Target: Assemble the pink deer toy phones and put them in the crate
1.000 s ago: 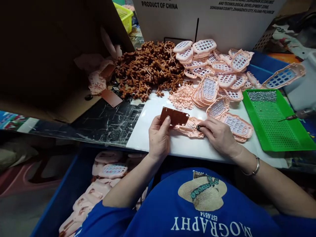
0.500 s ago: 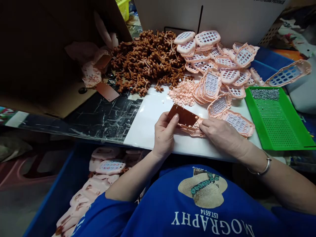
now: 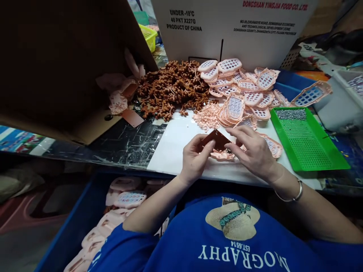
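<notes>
— What did the left hand (image 3: 195, 156) have?
— The brown circuit board (image 3: 218, 140), pinched between thumb and fingers, tilted above a pink plastic shell (image 3: 222, 156) on the white work surface (image 3: 170, 151)!
— And the right hand (image 3: 252, 153)?
— Thumb and forefinger stood parted at the board's right corner; whether they gripped it, I couldn't tell. A small dark round part (image 3: 228, 151) (easy to miss) showed by that thumb, while the green tray (image 3: 323, 155) lay farther right.
</notes>
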Motion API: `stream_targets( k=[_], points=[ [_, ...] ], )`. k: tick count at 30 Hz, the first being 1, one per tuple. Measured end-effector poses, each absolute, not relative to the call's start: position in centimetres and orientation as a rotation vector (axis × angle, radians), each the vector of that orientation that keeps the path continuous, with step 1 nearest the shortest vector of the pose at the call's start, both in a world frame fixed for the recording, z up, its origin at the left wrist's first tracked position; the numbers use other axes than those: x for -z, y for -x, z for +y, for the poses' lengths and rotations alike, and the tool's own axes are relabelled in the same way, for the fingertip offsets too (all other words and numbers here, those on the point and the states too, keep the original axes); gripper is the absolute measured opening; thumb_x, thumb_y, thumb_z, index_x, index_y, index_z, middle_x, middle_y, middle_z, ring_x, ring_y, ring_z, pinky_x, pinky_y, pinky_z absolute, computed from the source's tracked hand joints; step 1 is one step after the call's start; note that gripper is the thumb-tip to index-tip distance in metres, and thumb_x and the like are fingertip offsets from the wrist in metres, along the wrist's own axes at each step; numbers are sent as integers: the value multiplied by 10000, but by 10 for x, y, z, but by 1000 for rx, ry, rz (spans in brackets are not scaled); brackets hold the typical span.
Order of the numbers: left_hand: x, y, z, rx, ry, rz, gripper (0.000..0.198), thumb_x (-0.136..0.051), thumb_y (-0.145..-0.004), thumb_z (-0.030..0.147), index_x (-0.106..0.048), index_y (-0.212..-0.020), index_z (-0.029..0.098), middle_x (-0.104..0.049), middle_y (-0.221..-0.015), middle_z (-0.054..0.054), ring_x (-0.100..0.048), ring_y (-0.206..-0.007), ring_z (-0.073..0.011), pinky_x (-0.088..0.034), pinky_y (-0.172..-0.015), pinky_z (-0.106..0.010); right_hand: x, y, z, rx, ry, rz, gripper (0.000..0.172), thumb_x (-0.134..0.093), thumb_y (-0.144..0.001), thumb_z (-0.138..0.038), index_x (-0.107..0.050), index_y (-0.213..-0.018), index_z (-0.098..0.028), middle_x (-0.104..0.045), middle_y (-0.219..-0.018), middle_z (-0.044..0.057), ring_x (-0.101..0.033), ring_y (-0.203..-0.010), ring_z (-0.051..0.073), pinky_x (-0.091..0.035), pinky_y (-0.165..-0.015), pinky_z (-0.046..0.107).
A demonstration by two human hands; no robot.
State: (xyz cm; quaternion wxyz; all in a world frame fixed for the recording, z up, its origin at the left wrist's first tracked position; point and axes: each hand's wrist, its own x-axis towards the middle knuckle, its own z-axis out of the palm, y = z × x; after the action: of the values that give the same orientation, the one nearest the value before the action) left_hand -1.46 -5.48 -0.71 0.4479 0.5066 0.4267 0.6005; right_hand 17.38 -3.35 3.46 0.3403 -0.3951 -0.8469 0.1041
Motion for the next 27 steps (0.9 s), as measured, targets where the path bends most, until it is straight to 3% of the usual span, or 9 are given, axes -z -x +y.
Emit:
stream_targets(
  k=[4,8,13,18,21,25,27],
  points=[
    [1,11,-52,-1409,-1545,1041,148,-666,-903,310,-695,-1008,211,-657,-932,-32,-642,-817,-136,-535,-710,-238,-34,-172,-24,-522,1029,-2116,187,-620,-928,-257,-690,-1090,-195,-706,-946,45,-657,-830,167,-544,-775,323],
    [8,7,-44,-1336,-1472,1095,435,-764,-811,371,-616,-1193,224,-600,-1028,-43,-612,-779,-125,-512,-611,-214,-25,-178,-23,-715,1185,-1844,105,-633,-901,-278,-668,-902,-180,-672,-787,8,-604,-704,131,-496,-659,277],
    [16,1,-40,-1314,-1490,1158,207,-692,-872,374,-672,-954,185,-630,-830,-20,-589,-699,-119,-483,-661,-237,-16,-186,-27,-1148,1194,-1538,250,-705,-846,-368,-612,-997,-193,-627,-734,-32,-537,-559,90,-460,-508,233],
    [15,-2,-37,-1257,-1638,1133,158,-644,-886,324,-722,-903,188,-666,-825,-33,-568,-636,-117,-447,-611,-248,-13,-191,-30,-1611,946,-1400,333,-799,-773,-309,-567,-992,-214,-669,-892,-14,-646,-727,110,-579,-681,267],
    [17,-2,-34,-1189,-1761,1099,144,-609,-887,281,-723,-886,191,-668,-795,-28,-569,-650,-127,-439,-636,-260,-9,-191,-29,-1639,900,-1331,346,-812,-762,-275,-528,-955,-228,-664,-931,-21,-665,-767,104,-590,-723,262],
    [21,1,-30,-1145,-1906,1133,185,-497,-894,176,-680,-920,168,-663,-806,-35,-595,-753,-152,-453,-713,-281,0,-190,-24,-1485,969,-1251,438,-790,-782,-281,-539,-1141,-269,-632,-861,-45,-582,-606,70,-523,-531,195],
    [23,3,-31,-1117,-1948,1152,231,-462,-872,123,-657,-990,161,-664,-852,-42,-601,-792,-155,-466,-742,-285,5,-189,-23,-1395,1015,-1224,314,-765,-808,-310,-599,-1066,-243,-607,-820,-44,-533,-558,52,-486,-488,178]
  ],
)
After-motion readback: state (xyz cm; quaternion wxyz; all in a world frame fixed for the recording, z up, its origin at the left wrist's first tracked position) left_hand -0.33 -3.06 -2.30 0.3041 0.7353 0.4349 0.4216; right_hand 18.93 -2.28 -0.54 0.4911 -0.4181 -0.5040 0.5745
